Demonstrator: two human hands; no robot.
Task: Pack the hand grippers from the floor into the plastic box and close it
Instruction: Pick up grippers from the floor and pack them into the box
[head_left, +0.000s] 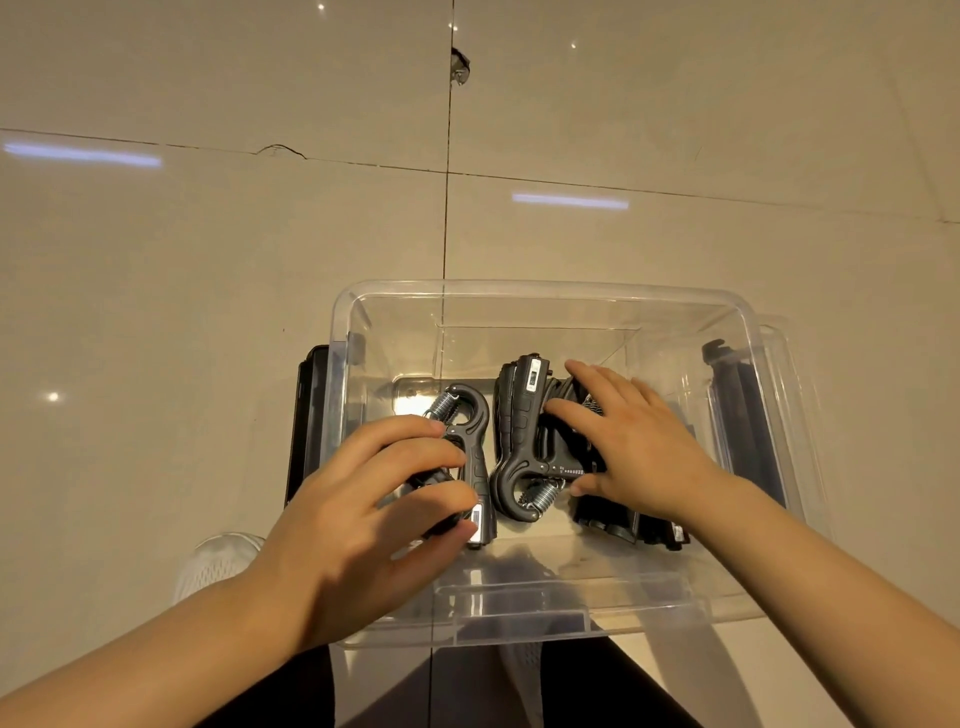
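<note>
A clear plastic box (545, 293) stands open on the tiled floor in front of me. Several dark grey hand grippers with steel springs lie inside it. My left hand (363, 514) is inside the box on the left, fingers curled round one hand gripper (470, 431) whose spring end points away from me. My right hand (639, 441) lies with straight fingers on a stack of hand grippers (519, 441) in the middle and right of the box. Part of the stack is hidden under that hand.
A black latch handle (306, 426) hangs on the box's left side and another (737, 395) on its right. A clear lid (789, 364) seems to lie under or beside the box at the right. My white shoe (218, 561) and dark trousers are near the box's front edge.
</note>
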